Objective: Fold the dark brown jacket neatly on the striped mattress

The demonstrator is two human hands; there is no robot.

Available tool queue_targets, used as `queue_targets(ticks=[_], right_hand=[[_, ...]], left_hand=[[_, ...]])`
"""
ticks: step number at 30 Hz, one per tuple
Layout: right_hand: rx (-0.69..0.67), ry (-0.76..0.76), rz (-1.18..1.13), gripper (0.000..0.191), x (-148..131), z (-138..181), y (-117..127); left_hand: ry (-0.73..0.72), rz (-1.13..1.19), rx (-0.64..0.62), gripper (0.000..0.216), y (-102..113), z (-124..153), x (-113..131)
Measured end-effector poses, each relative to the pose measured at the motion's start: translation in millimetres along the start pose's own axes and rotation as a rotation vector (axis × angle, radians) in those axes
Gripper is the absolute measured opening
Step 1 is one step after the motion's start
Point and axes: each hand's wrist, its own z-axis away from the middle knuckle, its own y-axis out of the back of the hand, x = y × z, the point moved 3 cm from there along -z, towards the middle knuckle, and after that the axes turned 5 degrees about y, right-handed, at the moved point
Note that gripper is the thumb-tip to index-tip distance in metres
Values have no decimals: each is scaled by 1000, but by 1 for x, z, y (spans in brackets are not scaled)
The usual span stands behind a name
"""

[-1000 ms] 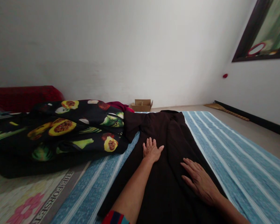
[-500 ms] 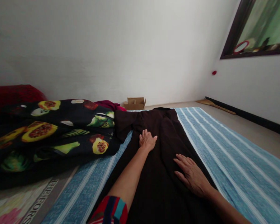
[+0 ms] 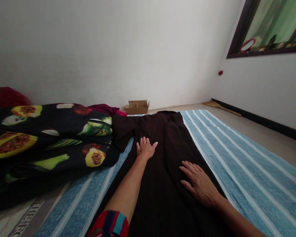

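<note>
A long dark brown garment [image 3: 160,184] lies spread out on a blue-and-white striped cloth [image 3: 227,144], its upper end toward the wall. My left hand [image 3: 146,148] rests flat on its upper middle, fingers spread. Lower down and to the right, my right hand [image 3: 199,182] lies palm down on the garment, with its fingers stretched out. Neither hand grips the fabric. One sleeve-like part of the garment reaches left and meets a black cloth printed with fruit and vegetables [image 3: 71,131].
Against the far wall stands an open cardboard box [image 3: 137,108], beside a magenta cloth [image 3: 105,108]. A red bundle [image 3: 8,97] sits at the far left. Printed fabric with large letters [image 3: 24,217] shows at the lower left. A dark-framed window [image 3: 268,29] is at upper right.
The view has turned slightly to the right, so everything appears shifted left. Both hands stay flat on the garment in nearly the same places.
</note>
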Motion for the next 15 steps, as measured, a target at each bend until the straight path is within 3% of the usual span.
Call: queue_targets(ticks=[15], right_hand=[[44,18,-20,50,5,-10,20]], left_hand=[[-41,-53,-2,76,18,-17,-3]])
